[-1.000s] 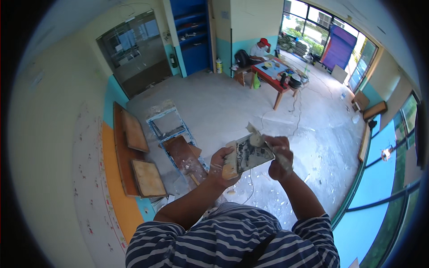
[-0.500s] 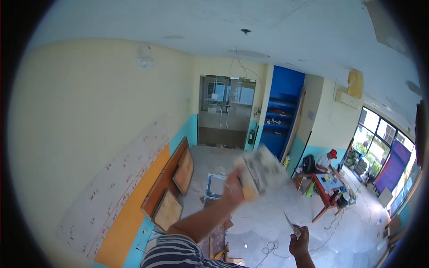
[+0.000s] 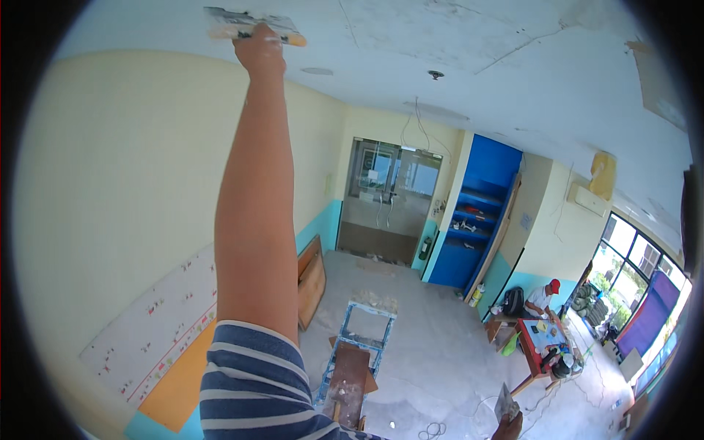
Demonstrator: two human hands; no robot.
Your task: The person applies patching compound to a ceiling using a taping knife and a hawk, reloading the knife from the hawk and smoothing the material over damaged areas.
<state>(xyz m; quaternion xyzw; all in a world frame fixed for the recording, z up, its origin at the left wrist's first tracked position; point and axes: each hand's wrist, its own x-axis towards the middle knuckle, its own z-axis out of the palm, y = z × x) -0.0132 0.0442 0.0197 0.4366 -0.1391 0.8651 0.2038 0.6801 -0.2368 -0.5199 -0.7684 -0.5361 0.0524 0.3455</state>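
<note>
Left hand (image 3: pixel 258 45) clamped on trowel (image 3: pixel 246 27), flat against ceiling (image 3: pixel 455 37) overhead, spreading filler; right hand (image 3: pixel 510 427) low, gripping scraper (image 3: pixel 504 405).

Sleeve (image 3: pixel 249 381): navy w/ white stripes. Trowel (image 3: pixel 249 26) in left hand (image 3: pixel 258 45): pale wood handle, blade smeared grey-white. Ceiling (image 3: pixel 455 51): white, patchy. Wall (image 3: pixel 125 191): cream up top, then white strip w/ small red marks, orange band, teal base. Shelf unit (image 3: pixel 477 213): bright blue. Floor (image 3: pixel 425 352): grey, white splatter. Scaffold frame (image 3: pixel 359 330): light blue, brown board. Table (image 3: pixel 532 345): red. Person's cap (image 3: pixel 555 284): red, shirt white.
</note>
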